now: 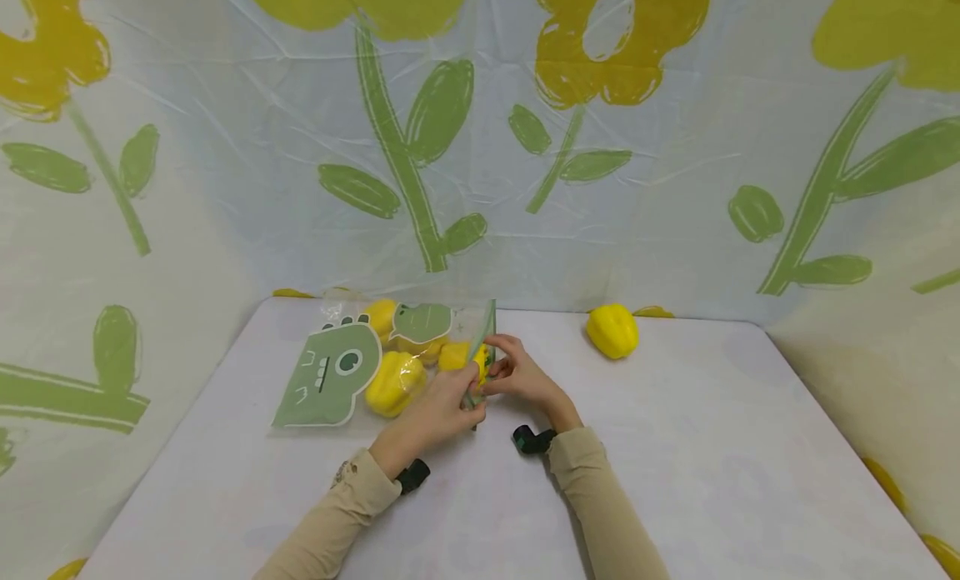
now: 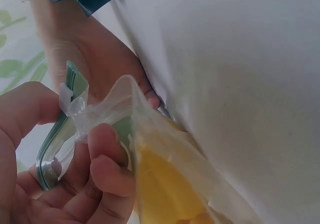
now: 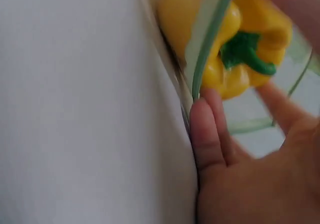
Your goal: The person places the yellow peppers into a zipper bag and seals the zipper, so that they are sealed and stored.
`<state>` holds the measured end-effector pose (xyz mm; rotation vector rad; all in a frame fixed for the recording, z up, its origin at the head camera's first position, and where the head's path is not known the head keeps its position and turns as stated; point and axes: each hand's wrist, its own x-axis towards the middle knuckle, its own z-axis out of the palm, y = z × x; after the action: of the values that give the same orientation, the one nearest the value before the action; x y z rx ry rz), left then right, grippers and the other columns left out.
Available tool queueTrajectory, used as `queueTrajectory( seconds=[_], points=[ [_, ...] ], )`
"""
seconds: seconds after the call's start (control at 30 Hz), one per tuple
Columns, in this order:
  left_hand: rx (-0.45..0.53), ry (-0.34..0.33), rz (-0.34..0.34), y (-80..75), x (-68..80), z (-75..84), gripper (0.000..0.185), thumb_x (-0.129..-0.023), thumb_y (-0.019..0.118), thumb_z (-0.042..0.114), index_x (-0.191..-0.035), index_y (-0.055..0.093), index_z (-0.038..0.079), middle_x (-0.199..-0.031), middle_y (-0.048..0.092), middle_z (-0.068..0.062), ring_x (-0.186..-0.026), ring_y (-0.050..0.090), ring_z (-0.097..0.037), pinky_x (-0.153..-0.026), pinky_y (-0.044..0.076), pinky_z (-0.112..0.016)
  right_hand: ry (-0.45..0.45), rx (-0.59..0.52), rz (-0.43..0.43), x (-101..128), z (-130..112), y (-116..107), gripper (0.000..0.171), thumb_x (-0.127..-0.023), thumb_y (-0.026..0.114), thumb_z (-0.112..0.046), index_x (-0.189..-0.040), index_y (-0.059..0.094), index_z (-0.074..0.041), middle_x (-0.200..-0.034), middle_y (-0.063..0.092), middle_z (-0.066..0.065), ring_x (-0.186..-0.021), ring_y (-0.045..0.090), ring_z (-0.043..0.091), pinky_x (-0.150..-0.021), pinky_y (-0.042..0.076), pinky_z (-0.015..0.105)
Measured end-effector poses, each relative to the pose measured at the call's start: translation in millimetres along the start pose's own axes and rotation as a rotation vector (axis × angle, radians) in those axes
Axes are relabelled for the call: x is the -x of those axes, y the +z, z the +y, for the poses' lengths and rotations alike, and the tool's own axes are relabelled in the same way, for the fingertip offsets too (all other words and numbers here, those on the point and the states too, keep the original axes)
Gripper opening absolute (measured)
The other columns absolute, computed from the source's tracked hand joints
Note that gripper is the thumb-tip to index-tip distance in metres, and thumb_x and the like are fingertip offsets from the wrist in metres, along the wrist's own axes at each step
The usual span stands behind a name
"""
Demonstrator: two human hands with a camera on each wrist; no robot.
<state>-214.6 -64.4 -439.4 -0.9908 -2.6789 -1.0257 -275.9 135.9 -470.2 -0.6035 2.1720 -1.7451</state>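
**A:** Sleeves first, since they're sitting closest to you. What are your hands doing beyond them?

**B:** I'm working at the mouth of the zip bag [image 1: 375, 367], the clear one with the green dinosaur print, which is lying flat on the bench [image 1: 675, 447]. My left hand [image 1: 431, 413] is pinching the green zip strip [image 2: 62, 129] at the bag's near corner, fingers [image 2: 107, 159] curled round the plastic. My right hand [image 1: 525, 376] is meeting it at the same edge, fingers [image 3: 207, 134] pressing along the strip with the thumb on the other side.

**A:** And the peppers?

**B:** Several yellow peppers [image 1: 393, 384] are sitting inside the bag; one with a green stem [image 3: 245, 52] is lying right against the opening. Another yellow pepper [image 1: 612, 330] is resting loose on the bench, well to the right of the bag.

**A:** How are you handling that edge well?

**B:** I'm judging that the two strip halves need lining up squarely, with that stem nudged inward, clear of the seal, and the pinch kept on the strip itself.
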Motion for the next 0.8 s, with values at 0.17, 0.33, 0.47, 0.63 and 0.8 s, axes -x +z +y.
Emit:
queueTrajectory(
  seconds=[0.17, 0.33, 0.47, 0.63, 0.8],
  points=[
    [-0.013, 0.027, -0.003, -0.3, 0.0, -1.1, 0.024, -0.080, 0.071, 0.009, -0.087, 0.049, 0.010, -0.067, 0.042, 0.007, -0.056, 0.040, -0.006, -0.051, 0.033, -0.020, 0.028, 0.159, 0.124, -4.6, 5.3, 5.9, 0.072, -0.077, 0.078, -0.004, -0.141, 0.047, 0.002, -0.143, 0.035, 0.021, -0.086, 0.057, 0.027, -0.070, 0.046, 0.024],
    [-0.007, 0.006, -0.017, -1.6, 0.0, -0.3, 0.024, -0.081, 0.072, 0.010, -0.090, 0.050, 0.008, -0.066, 0.041, 0.006, -0.055, 0.041, -0.007, -0.050, 0.033, -0.021, 0.045, 0.187, 0.239, -8.9, 9.6, 5.4, 0.068, -0.081, 0.077, -0.011, -0.143, 0.049, -0.006, -0.135, 0.050, 0.016, -0.069, 0.055, 0.018, -0.062, 0.049, 0.027],
    [-0.006, -0.003, -0.034, -2.8, 0.2, 1.3, 0.025, -0.082, 0.072, 0.011, -0.091, 0.049, 0.008, -0.066, 0.039, 0.006, -0.055, 0.040, -0.007, -0.050, 0.032, -0.021, 0.087, 0.157, 0.257, -13.4, 9.1, 2.8, 0.070, -0.083, 0.075, -0.014, -0.147, 0.046, -0.011, -0.135, 0.050, 0.014, -0.065, 0.055, 0.020, -0.059, 0.050, 0.029],
    [-0.001, 0.023, -0.030, -4.5, 0.6, 2.5, 0.028, -0.080, 0.072, 0.008, -0.083, 0.044, 0.009, -0.065, 0.036, 0.006, -0.057, 0.040, -0.007, -0.052, 0.031, -0.021, 0.153, 0.154, 0.228, -19.9, 2.2, 0.9, 0.074, -0.085, 0.075, -0.016, -0.151, 0.041, -0.013, -0.136, 0.048, 0.017, -0.061, 0.056, 0.018, -0.056, 0.049, 0.028],
    [0.005, 0.060, -0.016, -5.2, 0.7, 2.0, 0.030, -0.078, 0.072, 0.007, -0.079, 0.042, 0.010, -0.063, 0.035, 0.008, -0.058, 0.040, -0.007, -0.053, 0.031, -0.021, 0.209, 0.170, 0.236, -25.2, -1.9, 1.0, 0.077, -0.083, 0.076, -0.017, -0.151, 0.041, -0.015, -0.131, 0.051, 0.016, -0.052, 0.052, 0.015, -0.051, 0.048, 0.027]
  ],
)
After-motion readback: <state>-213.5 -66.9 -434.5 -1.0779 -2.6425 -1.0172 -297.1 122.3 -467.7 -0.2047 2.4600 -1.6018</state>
